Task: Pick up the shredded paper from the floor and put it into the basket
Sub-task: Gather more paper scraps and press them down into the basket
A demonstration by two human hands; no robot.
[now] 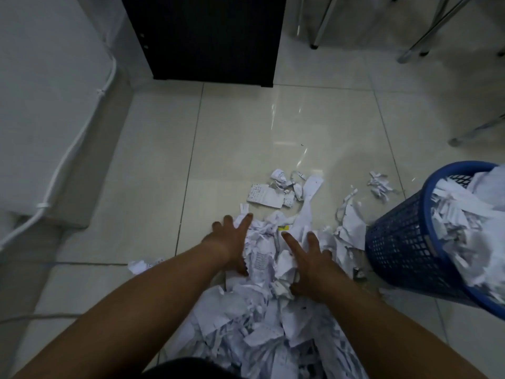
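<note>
The tiled floor [246, 127] is spread with the shredded paper [262, 305], most of it gathered in one long heap. The heap's long axis runs from the person's body outward, between the two forearms and on past the fingertips.

The blue basket [396, 250] is seen to the right of the right hand and near it, with loose paper touching its foot. It is already piled with shreds up to the rim. The basket is judged to be nearer the right hand than the left, so a lifted load would have to be carried rightward across the heap.

The left hand [232, 242] is laid flat on the heap's left flank and the right hand [308, 258] on its right flank. On both, the fingers are spread and straight, pressing paper and not closed round it. A bundle is bracketed between the palms, so an inward squeeze is judged to be the step in hand.

Smaller scraps [266, 196] are scattered beyond the fingertips, and one piece [139, 265] lies left of the left forearm.
</note>
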